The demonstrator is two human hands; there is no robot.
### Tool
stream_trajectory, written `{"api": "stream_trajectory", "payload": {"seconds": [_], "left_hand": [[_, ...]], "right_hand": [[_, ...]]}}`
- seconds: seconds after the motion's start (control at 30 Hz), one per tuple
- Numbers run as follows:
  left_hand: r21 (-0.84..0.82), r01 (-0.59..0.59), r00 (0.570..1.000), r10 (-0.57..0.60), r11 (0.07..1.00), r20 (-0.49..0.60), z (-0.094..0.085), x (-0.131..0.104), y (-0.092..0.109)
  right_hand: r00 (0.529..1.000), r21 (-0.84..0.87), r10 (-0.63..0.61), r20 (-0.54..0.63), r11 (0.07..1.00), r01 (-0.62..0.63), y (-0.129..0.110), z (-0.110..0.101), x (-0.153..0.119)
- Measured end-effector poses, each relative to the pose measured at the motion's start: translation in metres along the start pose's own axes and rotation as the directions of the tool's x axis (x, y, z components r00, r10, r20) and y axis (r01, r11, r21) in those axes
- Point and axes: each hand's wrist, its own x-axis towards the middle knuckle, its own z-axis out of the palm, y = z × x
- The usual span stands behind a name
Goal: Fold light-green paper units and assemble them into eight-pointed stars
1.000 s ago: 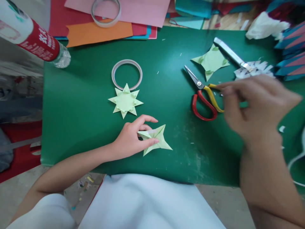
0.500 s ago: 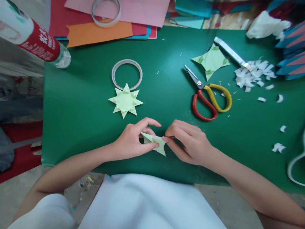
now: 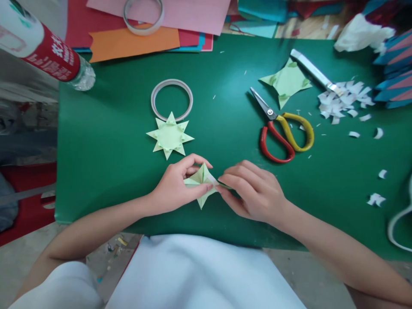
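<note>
Near the table's front edge my left hand [image 3: 177, 182] holds a folded light green paper piece [image 3: 202, 195] between thumb and fingers. Thumb and index finger of my right hand [image 3: 254, 189] pinch a point at the paper's right side, where a pale strip shows. Above my left hand lies a light green eight-pointed paper star [image 3: 170, 136], its top point touching a tape roll [image 3: 172, 81]. Open scissors [image 3: 278, 128] with red and yellow handles rest beyond my right hand. Behind them is a four-pointed green paper piece [image 3: 288, 82].
A silver cutter [image 3: 313, 71] lies beside white paper scraps [image 3: 336, 101] at the right. Coloured paper sheets [image 3: 135, 45] carry a second tape roll [image 3: 144, 31] at the back. A bottle [image 3: 61, 56] stands at the back left, a white cord [image 3: 394, 227] at the right edge.
The green paper in my left hand has turned, and more of its points now show. My right fingers have shifted slightly left and still pinch at its right side.
</note>
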Motion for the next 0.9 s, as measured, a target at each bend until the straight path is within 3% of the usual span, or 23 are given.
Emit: {"api": "stream_trajectory", "payload": {"seconds": [0.13, 0.3, 0.63, 0.9], "left_hand": [[0.012, -0.021, 0.999, 0.021, 1.000, -0.029, 0.001, 0.001, -0.001], [0.043, -0.004, 0.999, 0.005, 0.999, -0.033, 0.002, 0.002, -0.001], [0.142, -0.031, 1.000, 0.030, 0.989, 0.007, 0.004, 0.000, -0.004], [0.200, -0.049, 0.998, 0.042, 0.979, 0.039, 0.001, 0.000, -0.001]], "right_hand": [[0.984, -0.243, -0.177, -0.036, 0.956, 0.163, -0.003, -0.003, 0.001], [0.982, -0.347, -0.184, 0.042, 0.919, 0.187, -0.013, -0.007, 0.003], [0.988, -0.135, -0.075, 0.132, 0.987, 0.093, -0.006, -0.003, -0.001], [0.985, 0.026, -0.056, 0.163, 0.998, 0.052, 0.001, -0.004, -0.001]]}}
